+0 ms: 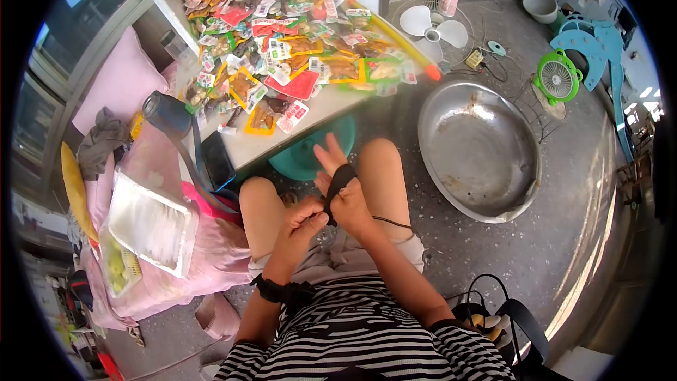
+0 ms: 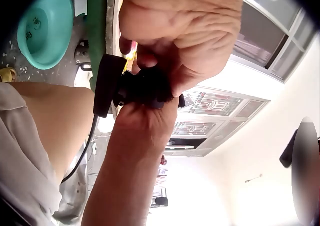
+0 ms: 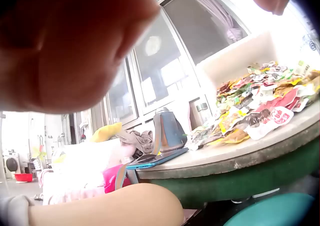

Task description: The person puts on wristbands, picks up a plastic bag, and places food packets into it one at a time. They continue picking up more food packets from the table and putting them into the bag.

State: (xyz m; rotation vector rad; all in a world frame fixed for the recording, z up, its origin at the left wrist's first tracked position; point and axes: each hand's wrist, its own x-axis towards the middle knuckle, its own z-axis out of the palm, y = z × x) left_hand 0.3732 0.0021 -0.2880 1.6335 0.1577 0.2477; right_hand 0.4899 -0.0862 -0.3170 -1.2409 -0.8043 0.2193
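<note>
My left hand (image 1: pixel 302 220) is at the right wrist, its fingers and thumb pinching a black wrist strap (image 2: pixel 146 88). That strap wraps the right wrist and carries a small black box (image 2: pixel 109 83) with a cable running down from it. Beyond the strap my right hand (image 1: pixel 330 158) holds nothing, its fingers stretched out. In the left wrist view the left hand (image 2: pixel 185 31) partly hides the right hand behind it. A large blurred part of a hand (image 3: pixel 75 51) fills the upper left of the right wrist view. Another black band (image 1: pixel 282 291) sits on the left wrist.
A table (image 1: pixel 321 109) ahead bears a heap of small snack packets (image 1: pixel 289 46), a phone (image 1: pixel 217 160) and a dark kettle (image 1: pixel 168 113). A teal basin (image 1: pixel 300 162) stands beneath. A large metal basin (image 1: pixel 479 155) is at right; a white foam tray (image 1: pixel 151 222) lies at left.
</note>
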